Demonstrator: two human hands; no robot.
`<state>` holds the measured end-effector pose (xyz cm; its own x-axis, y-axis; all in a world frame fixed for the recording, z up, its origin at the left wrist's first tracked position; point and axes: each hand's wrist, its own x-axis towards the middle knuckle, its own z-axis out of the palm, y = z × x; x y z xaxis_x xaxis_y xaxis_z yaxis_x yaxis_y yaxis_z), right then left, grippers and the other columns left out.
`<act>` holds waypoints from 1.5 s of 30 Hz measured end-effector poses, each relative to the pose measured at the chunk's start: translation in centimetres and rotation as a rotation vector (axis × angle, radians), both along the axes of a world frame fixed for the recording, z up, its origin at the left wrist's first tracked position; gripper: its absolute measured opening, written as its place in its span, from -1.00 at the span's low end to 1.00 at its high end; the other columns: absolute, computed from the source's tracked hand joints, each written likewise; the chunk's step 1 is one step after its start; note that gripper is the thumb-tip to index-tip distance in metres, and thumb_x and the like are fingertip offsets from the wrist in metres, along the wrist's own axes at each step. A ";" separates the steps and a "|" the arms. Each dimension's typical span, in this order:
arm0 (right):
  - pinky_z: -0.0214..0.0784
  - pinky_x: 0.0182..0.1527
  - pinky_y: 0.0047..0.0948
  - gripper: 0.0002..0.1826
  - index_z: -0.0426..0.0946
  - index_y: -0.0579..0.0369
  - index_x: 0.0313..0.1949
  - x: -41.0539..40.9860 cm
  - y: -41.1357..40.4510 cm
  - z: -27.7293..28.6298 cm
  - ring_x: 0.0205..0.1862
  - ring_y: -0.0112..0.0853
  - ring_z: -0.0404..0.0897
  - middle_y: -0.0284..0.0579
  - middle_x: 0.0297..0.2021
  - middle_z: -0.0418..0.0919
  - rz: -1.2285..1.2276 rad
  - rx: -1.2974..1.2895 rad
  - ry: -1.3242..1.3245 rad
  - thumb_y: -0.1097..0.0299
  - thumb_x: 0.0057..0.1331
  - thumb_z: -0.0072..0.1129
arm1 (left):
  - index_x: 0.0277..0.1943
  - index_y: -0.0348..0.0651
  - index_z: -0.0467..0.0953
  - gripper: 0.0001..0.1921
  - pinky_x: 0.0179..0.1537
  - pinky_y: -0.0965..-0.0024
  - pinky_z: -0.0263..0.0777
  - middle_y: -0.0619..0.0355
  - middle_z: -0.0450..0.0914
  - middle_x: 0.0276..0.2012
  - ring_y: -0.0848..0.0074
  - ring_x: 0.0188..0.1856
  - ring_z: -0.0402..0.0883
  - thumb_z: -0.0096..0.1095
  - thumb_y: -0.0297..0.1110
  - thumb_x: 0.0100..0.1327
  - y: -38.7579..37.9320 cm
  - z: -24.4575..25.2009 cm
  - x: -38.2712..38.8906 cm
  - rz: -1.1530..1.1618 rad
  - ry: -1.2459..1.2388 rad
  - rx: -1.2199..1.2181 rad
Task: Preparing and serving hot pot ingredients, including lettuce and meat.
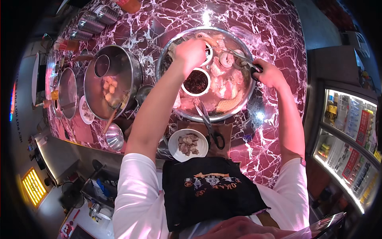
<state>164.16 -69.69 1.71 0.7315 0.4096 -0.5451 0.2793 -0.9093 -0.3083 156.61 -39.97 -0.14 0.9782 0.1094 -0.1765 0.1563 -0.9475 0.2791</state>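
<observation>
A wide metal basin (178, 115) holds pieces of meat and offal (225, 80) in liquid. My left hand (191, 55) is closed over the basin's far left part, and a thin metal utensil (212, 48) juts from its fingers. Most of that utensil is hidden. At the right rim my right hand (268, 74) grips black-handled scissors (238, 55), blades pointing left over the offal. Two white cups stand in the basin: a far cup (209, 56), partly behind my left hand, and a near cup (195, 94) of dark sauce with bits.
A second pair of scissors (208, 119) leans on the near rim, handles on a brown cloth (224, 129). Beside it sits a white bowl (176, 151) with cut meat. Left are a deep pot (138, 74) with a ladle, a small metal bowl (114, 136) and stacked metal cups (91, 22).
</observation>
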 end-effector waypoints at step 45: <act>0.50 0.06 -0.12 -0.42 0.44 -0.19 0.23 -5.2 -2.2 1.9 -0.01 -0.06 0.64 0.02 -0.04 0.64 0.098 -0.008 -0.202 0.22 0.16 0.23 | -0.23 0.01 0.68 -0.84 -0.15 0.09 0.55 0.08 0.66 -0.25 0.09 -0.20 0.66 0.18 -0.37 0.19 0.1 -2.8 -5.1 0.085 -0.206 -0.050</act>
